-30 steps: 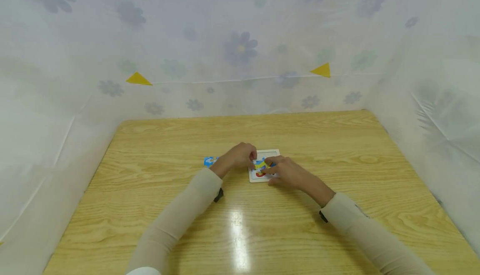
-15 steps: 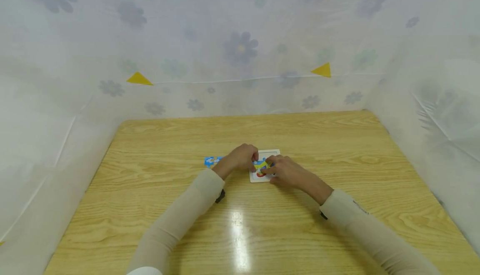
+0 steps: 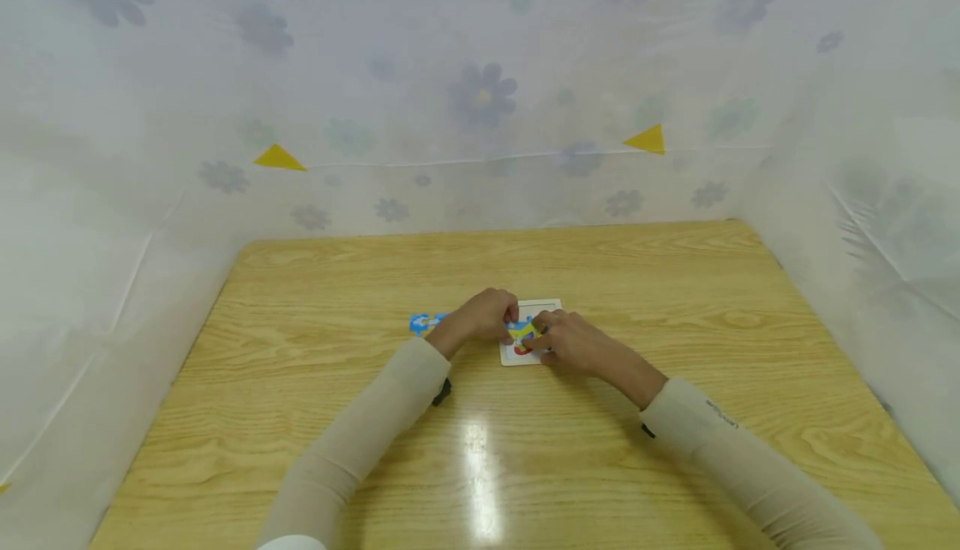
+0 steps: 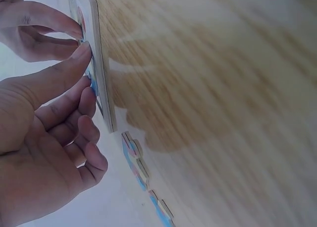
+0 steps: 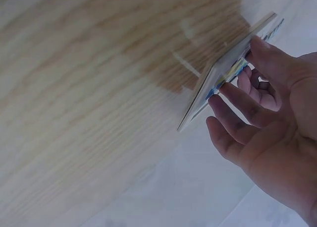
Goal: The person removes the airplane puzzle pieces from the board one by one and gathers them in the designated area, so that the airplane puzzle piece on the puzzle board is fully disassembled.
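Observation:
A small white puzzle board (image 3: 535, 306) lies flat at the middle of the table, with blue, yellow and red puzzle pieces (image 3: 524, 335) on it. My left hand (image 3: 484, 314) is at its left side, thumb and forefinger pinching around a blue puzzle piece on the board; the other fingers (image 4: 91, 157) are curled in. From the right, my right hand (image 3: 579, 347) rests its spread fingertips on the pieces. In the right wrist view its thumb (image 5: 265, 53) touches the board's face, apart from the fingers. The hands partly hide the pieces.
Blue-and-white loose puzzle pieces (image 3: 420, 323) lie on the wooden table (image 3: 360, 450) left of the board, partly behind the left wrist. A pale flower-print sheet (image 3: 420, 100) with yellow triangles surrounds the table at the back and sides.
Both hands stay at the board with only slight finger shifts. The left forearm has moved slightly right, showing more of the loose blue pieces.

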Motion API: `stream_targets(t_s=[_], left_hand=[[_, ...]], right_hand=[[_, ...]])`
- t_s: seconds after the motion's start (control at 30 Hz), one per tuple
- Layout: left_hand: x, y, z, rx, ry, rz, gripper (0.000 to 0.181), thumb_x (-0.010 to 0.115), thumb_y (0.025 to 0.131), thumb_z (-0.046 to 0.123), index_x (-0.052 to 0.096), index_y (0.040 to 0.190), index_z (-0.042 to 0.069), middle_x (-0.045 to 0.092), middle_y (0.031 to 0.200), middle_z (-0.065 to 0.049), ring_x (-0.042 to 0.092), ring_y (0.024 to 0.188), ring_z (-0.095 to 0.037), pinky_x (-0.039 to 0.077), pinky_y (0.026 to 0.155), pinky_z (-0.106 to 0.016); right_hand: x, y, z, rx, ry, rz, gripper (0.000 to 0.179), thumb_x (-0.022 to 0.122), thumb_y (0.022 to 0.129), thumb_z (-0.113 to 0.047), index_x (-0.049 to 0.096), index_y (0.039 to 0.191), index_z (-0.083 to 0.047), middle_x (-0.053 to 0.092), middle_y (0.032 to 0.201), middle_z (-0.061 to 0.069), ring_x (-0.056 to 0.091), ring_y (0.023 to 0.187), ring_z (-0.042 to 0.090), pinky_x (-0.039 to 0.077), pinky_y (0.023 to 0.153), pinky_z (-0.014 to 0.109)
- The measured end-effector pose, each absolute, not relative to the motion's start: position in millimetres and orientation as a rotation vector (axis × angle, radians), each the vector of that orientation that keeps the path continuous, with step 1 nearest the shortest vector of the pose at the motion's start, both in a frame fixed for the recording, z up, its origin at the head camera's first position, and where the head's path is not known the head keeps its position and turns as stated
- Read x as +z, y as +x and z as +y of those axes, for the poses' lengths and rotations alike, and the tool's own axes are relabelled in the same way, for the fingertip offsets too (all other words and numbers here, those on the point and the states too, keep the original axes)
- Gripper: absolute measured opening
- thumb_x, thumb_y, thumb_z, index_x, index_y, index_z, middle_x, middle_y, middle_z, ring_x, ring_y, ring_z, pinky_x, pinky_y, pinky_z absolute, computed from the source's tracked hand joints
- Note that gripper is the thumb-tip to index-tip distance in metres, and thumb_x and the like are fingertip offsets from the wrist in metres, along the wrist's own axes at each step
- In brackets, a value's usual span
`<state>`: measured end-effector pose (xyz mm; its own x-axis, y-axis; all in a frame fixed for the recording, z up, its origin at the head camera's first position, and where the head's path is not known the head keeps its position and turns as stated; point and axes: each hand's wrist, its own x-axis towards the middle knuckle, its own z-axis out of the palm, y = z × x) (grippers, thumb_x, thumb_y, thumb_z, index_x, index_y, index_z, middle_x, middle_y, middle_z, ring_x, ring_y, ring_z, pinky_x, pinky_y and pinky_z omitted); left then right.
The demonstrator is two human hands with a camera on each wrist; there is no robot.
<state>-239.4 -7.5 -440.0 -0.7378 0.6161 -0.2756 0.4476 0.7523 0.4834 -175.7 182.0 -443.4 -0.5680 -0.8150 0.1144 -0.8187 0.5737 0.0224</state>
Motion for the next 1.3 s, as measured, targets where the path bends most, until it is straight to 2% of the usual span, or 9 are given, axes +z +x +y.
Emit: stream_targets(t_s=[0.33, 0.57, 0.73, 0.9, 1.3], left_hand=[[-436, -237, -8, 0.508, 0.806, 2.556, 0.027, 0.081, 0.074, 0.014, 0.062, 0.092, 0.011, 0.060, 0.091, 0.000, 0.053, 0.083, -0.013, 0.046, 0.076, -0.026], [-436, -237, -8, 0.502, 0.854, 2.602, 0.004, 0.066, 0.089, 0.014, 0.066, 0.086, 0.011, 0.065, 0.087, 0.000, 0.054, 0.077, -0.012, 0.046, 0.073, -0.026], [-437, -238, -10, 0.559, 0.891, 2.622, 0.012, 0.061, 0.090, 0.010, 0.067, 0.080, 0.011, 0.066, 0.082, 0.001, 0.053, 0.072, -0.010, 0.044, 0.068, -0.022], [-433, -238, -12, 0.630, 0.907, 2.587, 0.013, 0.061, 0.090, 0.008, 0.067, 0.079, 0.011, 0.065, 0.080, 0.001, 0.053, 0.069, -0.010, 0.043, 0.064, -0.021], [-426, -240, -18, 0.681, 0.870, 2.572, 0.011, 0.059, 0.094, 0.013, 0.067, 0.086, 0.011, 0.066, 0.092, 0.000, 0.056, 0.078, -0.012, 0.048, 0.072, -0.025]], right_hand=[[-443, -175, 182, 0.043, 1.402, -2.690, 0.027, 0.073, 0.082, -0.017, 0.073, 0.109, -0.019, 0.062, 0.104, 0.013, 0.060, 0.087, 0.020, 0.048, 0.064, 0.029], [-442, -174, 179, 0.027, 1.366, -2.773, 0.029, 0.072, 0.084, -0.018, 0.071, 0.113, -0.020, 0.061, 0.109, 0.015, 0.060, 0.090, 0.023, 0.048, 0.063, 0.029], [-441, -173, 177, 0.028, 1.351, -2.808, 0.030, 0.072, 0.084, -0.020, 0.070, 0.115, -0.018, 0.061, 0.112, 0.016, 0.060, 0.092, 0.024, 0.048, 0.066, 0.031], [-440, -173, 177, 0.025, 1.357, -2.789, 0.032, 0.073, 0.082, -0.022, 0.071, 0.114, -0.016, 0.061, 0.109, 0.014, 0.059, 0.089, 0.022, 0.045, 0.064, 0.028], [-441, -173, 181, 0.041, 1.375, -2.728, 0.027, 0.074, 0.082, -0.018, 0.073, 0.109, -0.018, 0.062, 0.104, 0.014, 0.059, 0.084, 0.021, 0.047, 0.062, 0.027]])
